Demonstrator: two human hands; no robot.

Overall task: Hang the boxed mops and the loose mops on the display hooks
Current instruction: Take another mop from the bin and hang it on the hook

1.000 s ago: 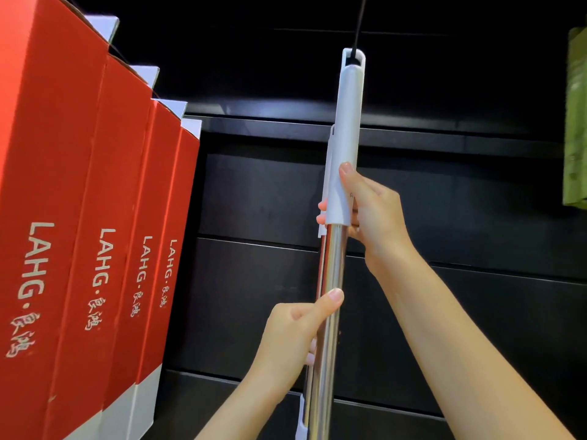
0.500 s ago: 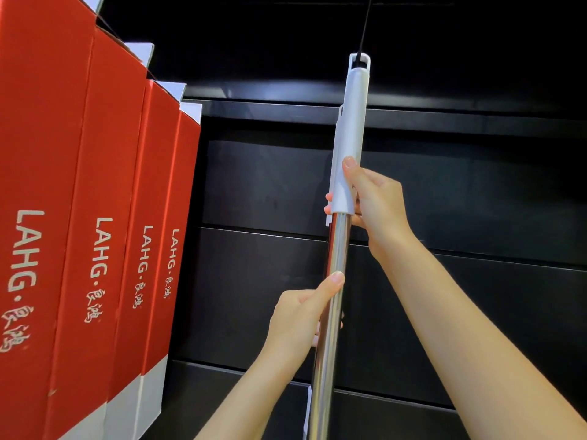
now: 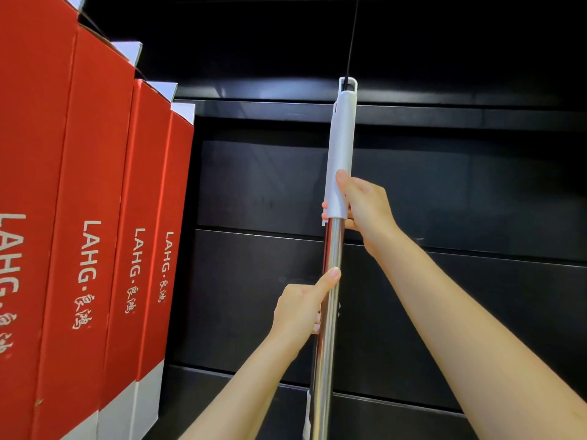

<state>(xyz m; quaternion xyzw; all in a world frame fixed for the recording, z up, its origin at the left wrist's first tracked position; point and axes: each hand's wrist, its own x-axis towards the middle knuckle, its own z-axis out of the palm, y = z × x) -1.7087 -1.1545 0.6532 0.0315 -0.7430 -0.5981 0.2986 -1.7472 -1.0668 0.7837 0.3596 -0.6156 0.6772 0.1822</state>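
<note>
The view tilts further up than a second ago, and the hanging loop at the top of the loose mop [image 3: 332, 249] now sits lower in frame with the black display hook [image 3: 352, 42] running through it. Judged from this, the mop is on the hook and the step is near its end; only release remains.

Nearest, at 6 o'clock, the left hand [image 3: 301, 312] grips the chrome shaft, fingers curled round it and the thumb laid straight up along the tube.

Above it, toward 1 o'clock, the right hand [image 3: 365, 204] grips the lower end of the white plastic handle [image 3: 341, 154], just where it meets the chrome; the thumb presses the front face and the fingertips wrap behind.

At 9 o'clock, well apart from the mop, four red boxed mops [image 3: 95, 217] hang in a row, already in place.

Farthest back, the black slatted display wall [image 3: 476, 185] fills the rest of the view.
</note>
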